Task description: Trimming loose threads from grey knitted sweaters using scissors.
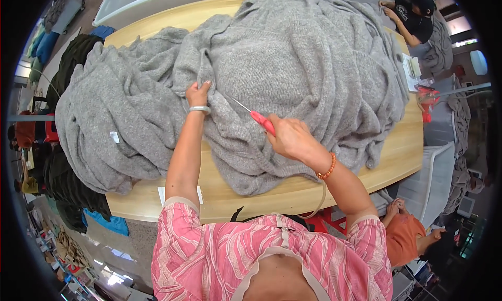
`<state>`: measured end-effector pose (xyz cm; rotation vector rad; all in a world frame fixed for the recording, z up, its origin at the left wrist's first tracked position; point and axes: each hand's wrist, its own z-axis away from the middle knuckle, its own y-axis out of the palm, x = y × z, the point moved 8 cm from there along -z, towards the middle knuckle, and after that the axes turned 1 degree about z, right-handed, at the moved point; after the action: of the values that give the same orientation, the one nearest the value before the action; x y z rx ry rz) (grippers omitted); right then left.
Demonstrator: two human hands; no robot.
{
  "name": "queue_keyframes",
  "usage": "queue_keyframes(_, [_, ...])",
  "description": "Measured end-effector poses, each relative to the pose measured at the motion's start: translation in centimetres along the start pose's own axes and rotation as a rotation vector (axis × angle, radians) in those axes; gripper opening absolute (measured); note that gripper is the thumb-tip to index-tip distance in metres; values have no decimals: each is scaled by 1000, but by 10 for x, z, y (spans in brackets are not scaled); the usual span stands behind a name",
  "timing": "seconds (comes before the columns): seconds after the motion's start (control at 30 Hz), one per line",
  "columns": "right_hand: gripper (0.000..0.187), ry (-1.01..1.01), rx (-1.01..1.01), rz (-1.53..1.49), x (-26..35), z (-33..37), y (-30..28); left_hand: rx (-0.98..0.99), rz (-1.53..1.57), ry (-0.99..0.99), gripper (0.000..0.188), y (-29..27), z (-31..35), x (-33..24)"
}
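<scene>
A large heap of grey knitted fabric (pixel 266 55) covers most of the wooden table. Near its middle, my left hand (pixel 197 95) pinches a fold of the knit, thumb and fingers pressed together. My right hand (pixel 293 138) is wrapped round the red handle of a slim tool (pixel 263 122) with a thin metal shaft. That shaft slants up and left across the knit toward the pinched fold. Its tip is too fine to make out, so I cannot tell whether it touches the yarn.
Pale wooden tabletop (pixel 384 155) shows along the near edge. A white tub (pixel 112 7) stands beyond the far left side. Dark garments (pixel 68 188) lie at the left. One person (pixel 415 16) works at the far right; another, in orange (pixel 405 239), sits at the near right.
</scene>
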<state>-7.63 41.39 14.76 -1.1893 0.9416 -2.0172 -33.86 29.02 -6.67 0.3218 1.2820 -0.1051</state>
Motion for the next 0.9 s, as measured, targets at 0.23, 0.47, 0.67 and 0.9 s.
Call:
queue_keyframes(0.23, [23,-58,1,-27,20,-37,4,28,-215,202,19,-1,22,-18])
queue_keyframes(0.47, [24,-50,14,16,23,-45,2,118,-191,289,25,11,37,-30])
queue_keyframes(0.67, [25,-70,89,-8,11,-25,16,139,183,-15,6,11,43,-4])
queue_keyframes(0.9, [24,-24,215,-61,-8,42,39,30,147,-161,23,-1,80,31])
